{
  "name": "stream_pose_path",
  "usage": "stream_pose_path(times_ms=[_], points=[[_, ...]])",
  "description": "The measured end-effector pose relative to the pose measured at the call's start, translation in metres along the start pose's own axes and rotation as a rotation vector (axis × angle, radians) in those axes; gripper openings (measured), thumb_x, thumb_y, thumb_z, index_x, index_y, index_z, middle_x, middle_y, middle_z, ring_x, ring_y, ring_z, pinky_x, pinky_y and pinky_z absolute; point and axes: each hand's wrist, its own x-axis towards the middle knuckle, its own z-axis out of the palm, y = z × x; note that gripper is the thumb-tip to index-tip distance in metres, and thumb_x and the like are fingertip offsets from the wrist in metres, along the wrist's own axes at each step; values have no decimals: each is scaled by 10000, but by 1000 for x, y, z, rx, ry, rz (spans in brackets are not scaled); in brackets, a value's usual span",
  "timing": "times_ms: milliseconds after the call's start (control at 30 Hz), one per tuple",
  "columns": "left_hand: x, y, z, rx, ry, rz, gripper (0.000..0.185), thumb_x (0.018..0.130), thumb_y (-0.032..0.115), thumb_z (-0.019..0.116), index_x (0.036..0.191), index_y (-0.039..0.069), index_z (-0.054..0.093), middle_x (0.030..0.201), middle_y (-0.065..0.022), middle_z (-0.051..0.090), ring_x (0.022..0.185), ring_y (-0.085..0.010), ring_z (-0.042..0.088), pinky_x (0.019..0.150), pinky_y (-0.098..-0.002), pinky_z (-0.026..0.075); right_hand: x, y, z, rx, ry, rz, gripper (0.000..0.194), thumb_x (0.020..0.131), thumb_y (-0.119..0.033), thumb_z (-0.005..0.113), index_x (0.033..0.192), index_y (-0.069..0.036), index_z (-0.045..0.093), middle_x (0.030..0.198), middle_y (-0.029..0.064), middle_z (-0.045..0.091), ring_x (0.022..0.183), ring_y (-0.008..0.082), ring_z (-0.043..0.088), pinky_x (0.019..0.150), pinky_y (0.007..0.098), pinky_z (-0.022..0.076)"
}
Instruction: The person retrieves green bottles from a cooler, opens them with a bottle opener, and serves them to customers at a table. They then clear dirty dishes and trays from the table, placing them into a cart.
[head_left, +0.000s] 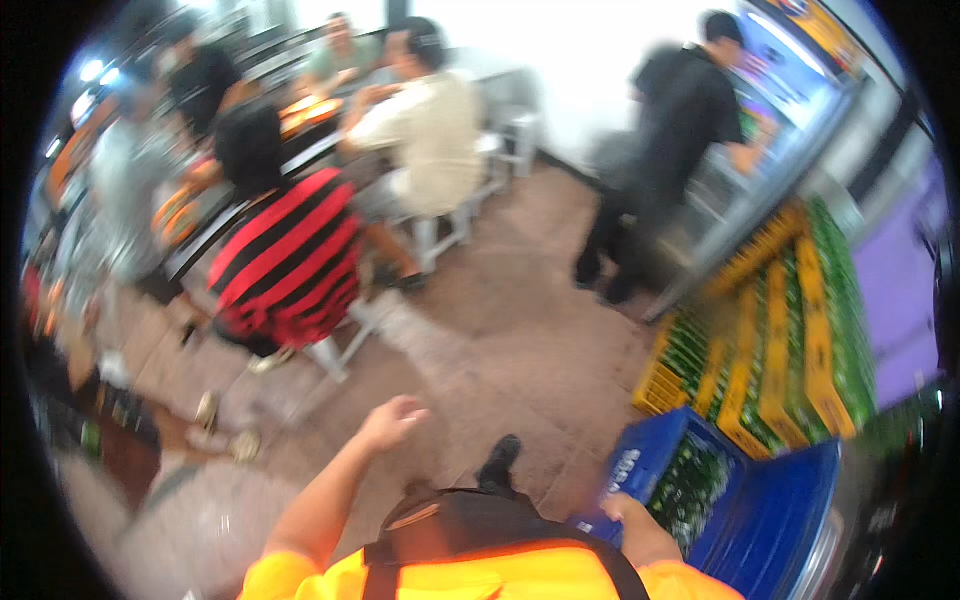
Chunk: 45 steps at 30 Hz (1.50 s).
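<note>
My left hand (393, 421) hangs in front of me over the tiled floor (480, 352), its fingers loosely curled with no object visible in them. Low on the right, my right hand (619, 507) is beside the near side of a large blue plastic bin (646, 455); whether it touches or grips the bin is unclear. Dark green glass bottles (691, 480) lie inside the bin. Right behind it stand stacked yellow plastic crates (776, 345) full of green bottles. One black shoe (500, 459) shows below me, past my dark apron.
A person in a red-and-black striped shirt (289, 259) sits on a white stool at the left. Others sit at tables (217, 232) behind. A person in black (667, 142) stands at an open lit fridge (787, 82), upper right.
</note>
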Motion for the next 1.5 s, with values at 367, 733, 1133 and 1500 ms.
stream_pose_path(times_ms=[367,733,1133,1500], points=[[79,-175,66,860,-976,-217,481,1036,332,510,1435,73,576,1480,-210,541,1373,-292,529,1113,-419,455,13,52,-413,807,807,-8,432,989,-378,600,1276,-58,638,1268,190,690,1197,344,653,1022,443,507],[366,-33,44,480,-176,-291,614,896,531,685,1223,11,686,1226,-246,692,1139,-426,659,986,-491,528,89,212,-360,845,424,275,376,969,-342,575,1116,-34,735,1041,204,745,1010,382,687,903,471,525],[416,87,75,139,115,-468,828,870,600,698,1424,11,519,1280,-266,663,1229,-401,625,1037,-440,496,207,386,-549,596,92,8,329,957,-298,690,1149,-32,689,1119,138,747,1038,258,699,913,404,536],[257,-51,177,58,51,-1059,803,918,685,566,1228,-45,693,1401,-295,576,1342,-394,538,1099,-440,444,241,201,-846,640,304,-451,462,984,-301,675,1340,-14,611,1235,141,701,1081,227,685,943,362,534]])
